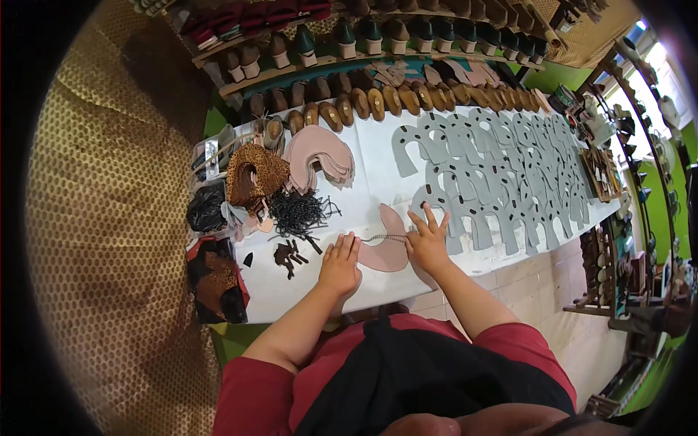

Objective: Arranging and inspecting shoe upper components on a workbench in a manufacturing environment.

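A pink curved shoe-upper piece [389, 251] lies on the white table [291, 287] near its front edge. A thin dark beaded strip [384, 237] runs across the piece. My left hand [340, 263] rests flat at the strip's left end, fingers pressing on it. My right hand [427, 242] lies with fingers spread on the right side of the pink piece and the strip's other end. Neither hand lifts anything off the table.
Many grey cut pieces [494, 174] cover the table's right half. A stack of pink pieces [320, 154], a leopard-print stack [254, 174], a tangle of dark strips [298, 212] and dark bags [207, 211] sit at left. Shelves of shoe lasts [392, 98] run behind.
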`<state>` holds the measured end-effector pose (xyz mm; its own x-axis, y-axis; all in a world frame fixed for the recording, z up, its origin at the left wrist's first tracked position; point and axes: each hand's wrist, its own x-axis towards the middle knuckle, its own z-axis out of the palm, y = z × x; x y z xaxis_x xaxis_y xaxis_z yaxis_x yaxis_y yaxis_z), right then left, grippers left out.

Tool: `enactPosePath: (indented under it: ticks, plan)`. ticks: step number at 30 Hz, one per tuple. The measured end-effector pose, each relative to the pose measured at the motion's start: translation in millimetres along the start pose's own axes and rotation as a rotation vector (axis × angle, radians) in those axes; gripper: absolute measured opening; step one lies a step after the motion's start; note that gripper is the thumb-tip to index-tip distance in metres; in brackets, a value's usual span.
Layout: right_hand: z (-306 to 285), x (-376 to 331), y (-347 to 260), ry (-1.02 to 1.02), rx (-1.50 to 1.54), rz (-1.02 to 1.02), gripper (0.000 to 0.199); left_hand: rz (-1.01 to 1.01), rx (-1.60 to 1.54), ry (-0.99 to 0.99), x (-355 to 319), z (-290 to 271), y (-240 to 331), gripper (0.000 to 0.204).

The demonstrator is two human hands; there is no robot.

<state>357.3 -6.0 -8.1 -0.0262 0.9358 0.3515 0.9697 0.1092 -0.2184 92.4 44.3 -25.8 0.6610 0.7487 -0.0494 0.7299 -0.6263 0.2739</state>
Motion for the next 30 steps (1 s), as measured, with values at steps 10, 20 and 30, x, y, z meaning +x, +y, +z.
enactPosePath:
  ticks: [10, 20, 30]
  plan:
    - [-22, -28, -26, -0.058, 0.105, 0.017, 0.012, 0.048, 0.049, 0.047, -2, -3, -1, 0.071]
    - [-20, -44, -47, -0.11, 0.095, -0.015, 0.012, 0.063, 0.048, 0.051, -2, -4, -4, 0.072]
    - [-6, -52, -47, -0.107, 0.075, -0.032, 0.007, 0.064, 0.04, 0.02, -2, -5, -4, 0.071]
